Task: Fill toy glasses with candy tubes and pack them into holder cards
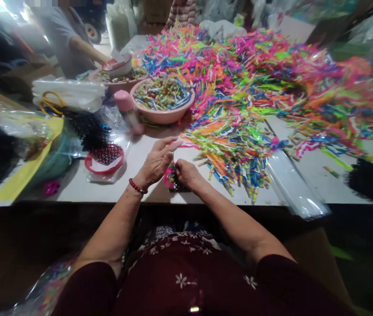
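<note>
My left hand (156, 163), with a red bead bracelet (138, 186) at the wrist, reaches over the front of the table with its fingers stretched forward and its thumb low. Beside it, my right hand (187, 174) is closed, thumb and fingers pinched together. A small bright multicoloured piece with a pink curl (169, 177) shows at its fingertips; its kind is partly hidden. Beneath the right hand lies a dark mesh piece (180, 189). Just right of my hands spreads a pile of colourful plastic strips with short patterned tubes (235, 153).
A pink bowl (163, 116) of small tubes stands ahead, beside a pink-capped bottle (129, 112). To the left are a red basket (105, 169) with black netting and a yellow-edged teal tub (53, 162). Clear plastic sleeves (296, 186) overhang the front edge. Another person's arm (89, 49) reaches far left.
</note>
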`<state>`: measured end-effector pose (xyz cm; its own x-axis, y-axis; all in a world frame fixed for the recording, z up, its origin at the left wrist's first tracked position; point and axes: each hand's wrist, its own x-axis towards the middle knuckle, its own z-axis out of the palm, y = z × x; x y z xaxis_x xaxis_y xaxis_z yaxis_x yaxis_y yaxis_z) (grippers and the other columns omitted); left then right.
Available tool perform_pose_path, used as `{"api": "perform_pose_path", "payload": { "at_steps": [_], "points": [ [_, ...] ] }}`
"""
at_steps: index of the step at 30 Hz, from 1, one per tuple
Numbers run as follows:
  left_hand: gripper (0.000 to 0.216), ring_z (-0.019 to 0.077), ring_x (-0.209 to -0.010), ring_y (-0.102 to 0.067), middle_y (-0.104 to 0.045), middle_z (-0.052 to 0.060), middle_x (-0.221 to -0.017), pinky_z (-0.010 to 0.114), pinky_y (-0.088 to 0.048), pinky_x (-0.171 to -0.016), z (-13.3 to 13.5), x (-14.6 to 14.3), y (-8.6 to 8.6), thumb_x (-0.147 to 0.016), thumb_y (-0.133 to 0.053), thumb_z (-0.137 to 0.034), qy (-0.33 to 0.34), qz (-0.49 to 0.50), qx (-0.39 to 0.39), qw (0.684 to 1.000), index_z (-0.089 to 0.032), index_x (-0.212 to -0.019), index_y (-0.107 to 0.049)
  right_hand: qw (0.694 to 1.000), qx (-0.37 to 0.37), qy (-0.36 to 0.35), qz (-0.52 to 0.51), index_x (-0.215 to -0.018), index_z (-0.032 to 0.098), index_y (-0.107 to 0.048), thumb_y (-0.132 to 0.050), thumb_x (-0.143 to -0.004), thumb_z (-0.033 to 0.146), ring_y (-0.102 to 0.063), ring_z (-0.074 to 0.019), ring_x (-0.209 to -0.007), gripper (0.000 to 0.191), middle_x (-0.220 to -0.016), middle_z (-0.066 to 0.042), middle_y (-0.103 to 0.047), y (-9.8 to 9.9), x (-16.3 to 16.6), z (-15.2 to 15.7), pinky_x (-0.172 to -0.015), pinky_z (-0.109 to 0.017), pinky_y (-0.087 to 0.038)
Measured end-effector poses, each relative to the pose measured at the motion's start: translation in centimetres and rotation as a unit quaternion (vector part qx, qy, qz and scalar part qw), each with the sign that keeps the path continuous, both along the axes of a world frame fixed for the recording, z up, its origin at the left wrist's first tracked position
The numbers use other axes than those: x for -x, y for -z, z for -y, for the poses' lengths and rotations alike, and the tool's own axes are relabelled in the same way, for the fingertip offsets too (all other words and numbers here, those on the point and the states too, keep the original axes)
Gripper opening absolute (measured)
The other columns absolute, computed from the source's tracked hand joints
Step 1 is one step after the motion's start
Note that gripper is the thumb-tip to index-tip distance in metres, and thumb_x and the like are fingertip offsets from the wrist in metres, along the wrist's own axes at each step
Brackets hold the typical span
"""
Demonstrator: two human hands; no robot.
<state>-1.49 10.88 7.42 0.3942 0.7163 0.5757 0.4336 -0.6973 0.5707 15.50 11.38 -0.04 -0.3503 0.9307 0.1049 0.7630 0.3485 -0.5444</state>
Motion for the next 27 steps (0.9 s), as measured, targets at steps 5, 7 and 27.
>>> {"api": "perform_pose_path", "payload": {
  "at_steps": [5,7,27],
  "points": [
    [0.068,0.0261,-0.136,-0.047,-0.055,0.014,-0.141,0.048,-0.034,-0.120,0.0,0.2,-0.2,-0.103,-0.023,-0.064,-0.025,-0.006,0.013,1.000,-0.019,-0.132,-0.064,0.998,-0.036,-0.008,-0.047,-0.106,0.018,-0.064,-0.061,-0.093,0.022,-0.062,-0.0186,-0.087,0.013,-0.100,-0.007,-0.070,0.0,-2.8,0.2,-0.080,-0.028,-0.045],
    [0.069,0.0264,-0.136,-0.046,-0.055,0.013,-0.141,0.049,-0.034,-0.121,0.0,0.5,-0.2,-0.102,-0.023,-0.066,-0.037,-0.009,0.010,0.999,-0.020,-0.135,-0.061,0.995,-0.079,0.023,-0.050,-0.111,0.018,-0.064,-0.061,-0.093,0.022,-0.063,-0.0199,-0.092,0.019,-0.107,-0.009,-0.069,0.0,-5.8,0.3,-0.085,-0.031,-0.047],
    [0.063,0.0271,-0.132,-0.050,-0.061,0.013,-0.134,0.054,-0.036,-0.116,0.0,1.0,0.1,-0.103,-0.027,-0.063,-0.011,0.008,-0.058,0.998,-0.023,-0.125,-0.070,0.979,0.004,0.104,-0.173,-0.098,0.018,-0.062,-0.053,-0.091,0.032,-0.062,-0.0183,-0.077,0.017,-0.085,-0.004,-0.069,-1.2,-10.0,0.1,-0.075,-0.030,-0.048]
  ]
}}
